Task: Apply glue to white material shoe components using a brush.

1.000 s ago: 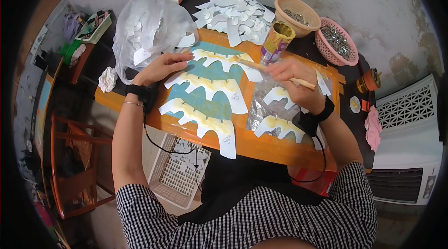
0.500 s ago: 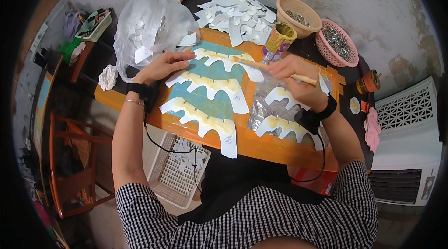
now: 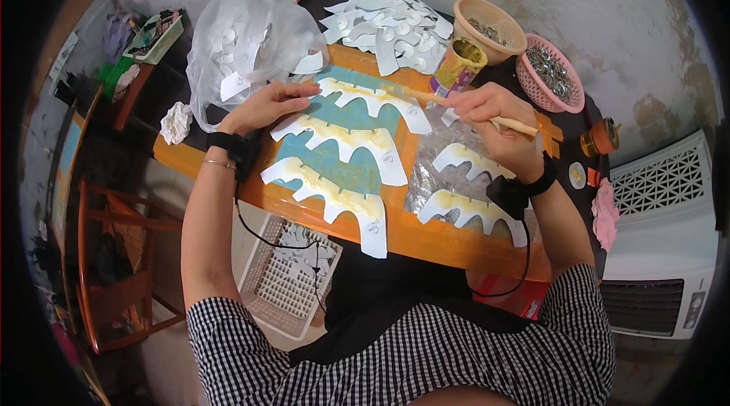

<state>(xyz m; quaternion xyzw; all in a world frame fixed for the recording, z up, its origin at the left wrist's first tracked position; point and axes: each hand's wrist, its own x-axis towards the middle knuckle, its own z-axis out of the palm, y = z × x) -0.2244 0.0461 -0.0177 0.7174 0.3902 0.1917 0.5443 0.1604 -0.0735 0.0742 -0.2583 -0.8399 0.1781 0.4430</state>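
Note:
My right hand (image 3: 498, 123) is closed around a wooden-handled brush (image 3: 427, 96). The brush tip is at the upper edge of the farthest scalloped white cut-out piece (image 3: 417, 118), which carries a yellowish smear. With fingers stretched out, my left hand (image 3: 277, 104) rests its fingertips at that piece's left end. Nearer me lie a second smeared piece (image 3: 390, 165) and a third one (image 3: 372, 233), both on a blue-green patch of the board (image 3: 308, 149). Partly behind my right wrist are two more such pieces, one of them this white piece (image 3: 441, 212). A smeared tin (image 3: 458, 65) stands beyond the brush.
At the back lie a heap of white pieces (image 3: 386, 22) and a clear plastic bag (image 3: 255, 41) with more inside. A peach basket (image 3: 498, 14) and a pink basket (image 3: 544, 87) hold metal parts. Below the table edge sits a white crate (image 3: 262, 284); an orange jar (image 3: 601, 136) stands right.
My right hand has moved a little to the right, drawing the brush along the upper edge of the far piece. My left hand stays in place.

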